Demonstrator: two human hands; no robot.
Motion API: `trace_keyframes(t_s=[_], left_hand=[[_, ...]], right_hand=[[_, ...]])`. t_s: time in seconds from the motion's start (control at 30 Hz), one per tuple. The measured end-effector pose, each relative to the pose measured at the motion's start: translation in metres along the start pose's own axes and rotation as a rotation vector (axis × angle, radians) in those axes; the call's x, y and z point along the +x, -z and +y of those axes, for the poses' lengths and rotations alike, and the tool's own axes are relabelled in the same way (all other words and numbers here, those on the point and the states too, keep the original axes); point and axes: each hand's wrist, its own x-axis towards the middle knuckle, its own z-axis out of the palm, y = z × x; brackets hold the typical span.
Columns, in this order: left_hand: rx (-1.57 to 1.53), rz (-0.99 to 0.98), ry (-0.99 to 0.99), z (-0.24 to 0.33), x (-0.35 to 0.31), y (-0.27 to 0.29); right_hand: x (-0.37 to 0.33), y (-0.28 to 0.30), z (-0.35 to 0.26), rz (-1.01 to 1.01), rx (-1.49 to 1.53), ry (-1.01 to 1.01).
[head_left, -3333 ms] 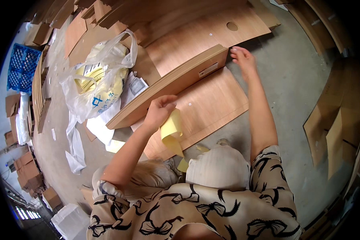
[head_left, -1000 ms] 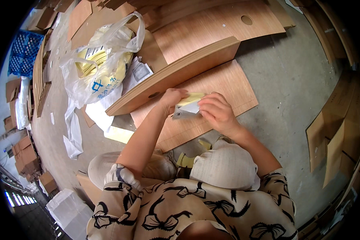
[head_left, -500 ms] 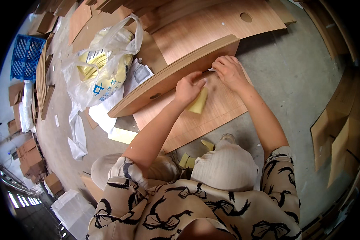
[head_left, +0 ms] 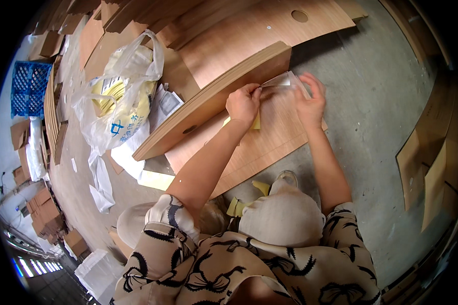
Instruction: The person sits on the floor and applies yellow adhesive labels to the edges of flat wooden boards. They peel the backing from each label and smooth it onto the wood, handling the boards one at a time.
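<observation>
My left hand [head_left: 243, 105] is closed in a pinch on the left end of a thin white strip [head_left: 277, 81], partly see-through. At the strip's other end, my right hand [head_left: 310, 101] has its thumb and curved fingers about the bent clear part, slightly blurred. The strip stretches above a flat wood-grain board [head_left: 282, 129]. Beside my left hand, a thick wood-grain panel [head_left: 213, 101] stands on its long edge across that board; a round hole shows near its lower left end. A yellow piece of paper [head_left: 257, 121] lies under my left hand, partly hidden by it.
A clear plastic bag [head_left: 140, 109] with yellow papers stands left of the panel. Another wood-grain board [head_left: 259, 38] with a round hole lies beyond. Yellow scraps [head_left: 236, 207] are by my feet. Cardboard [head_left: 432, 168] lies at right, a blue crate [head_left: 30, 89] at far left.
My right hand has drawn back from the panel toward the right, pulling the white strip into view. My left hand has moved from over the yellow paper to the strip's left end.
</observation>
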Motion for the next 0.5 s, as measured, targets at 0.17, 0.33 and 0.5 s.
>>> trace_keyframes(t_s=[0.17,0.33,0.5], left_hand=[[0.048,-0.015,0.031,0.002,0.004,-0.005],[0.101,0.068,0.014,-0.003,0.007,-0.007],[0.140,0.017,0.006,0.002,0.010,-0.006]], right_hand=[[-0.025,-0.004,0.035,-0.266,0.351,-0.405],[-0.002,-0.027,0.017,-0.536,0.309,-0.307],[0.025,-0.048,0.030,-0.654,0.159,-0.227]])
